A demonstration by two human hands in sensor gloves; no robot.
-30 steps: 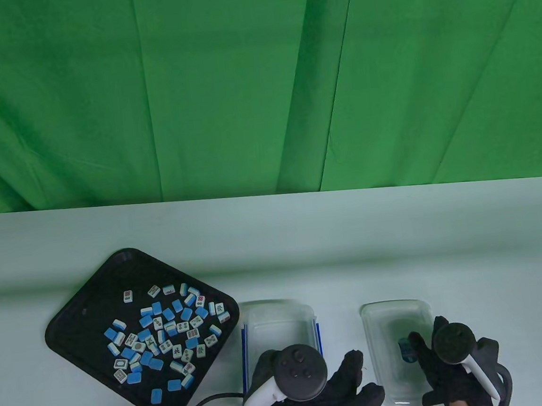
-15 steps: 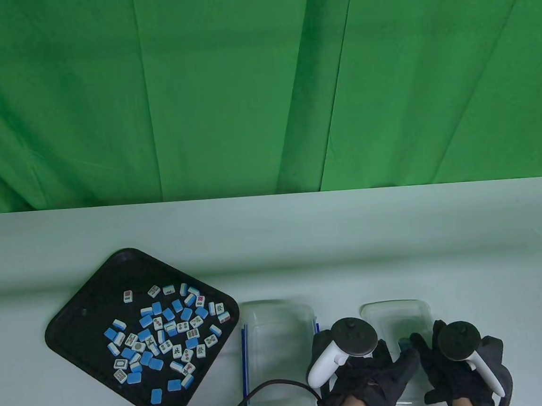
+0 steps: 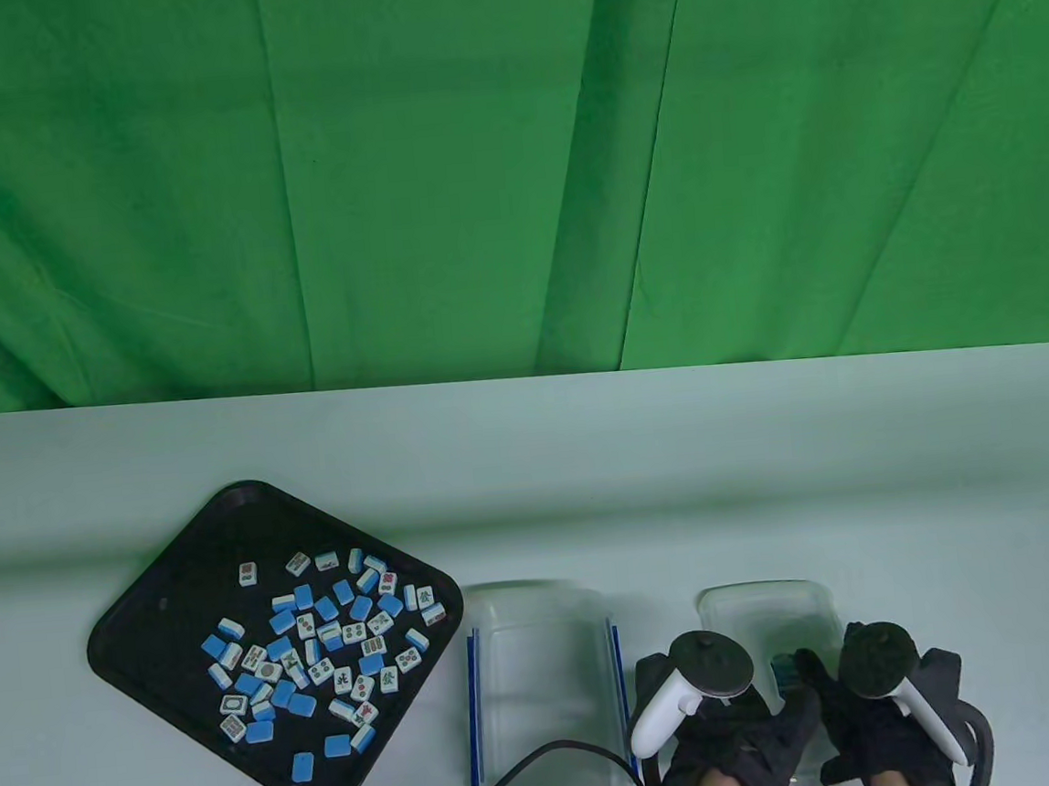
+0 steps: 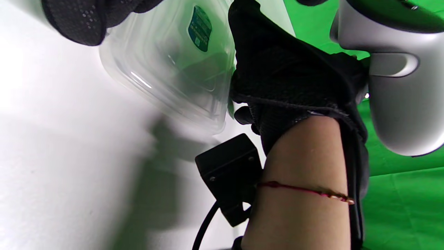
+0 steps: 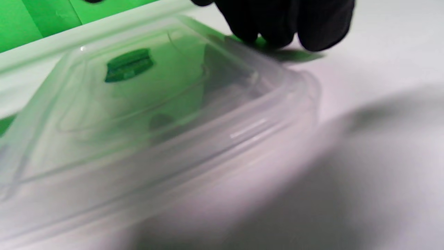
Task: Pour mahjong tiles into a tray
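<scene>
Pouring looks done: mahjong tiles [image 3: 322, 649] lie in the tray [image 3: 154, 618], box [image 3: 540, 676] empty. Your hands [image 3: 748, 740] meet at the lid [image 3: 764, 611]; finger grip probably closed, unclear.

Bright, even light; both wrist views blurred, with soft shadows.

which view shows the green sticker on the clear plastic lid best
The left wrist view: the green sticker on the clear plastic lid is close and fairly sharp. The right wrist view shows it blurred; the table view shows only a sliver beside the right hand.
</scene>
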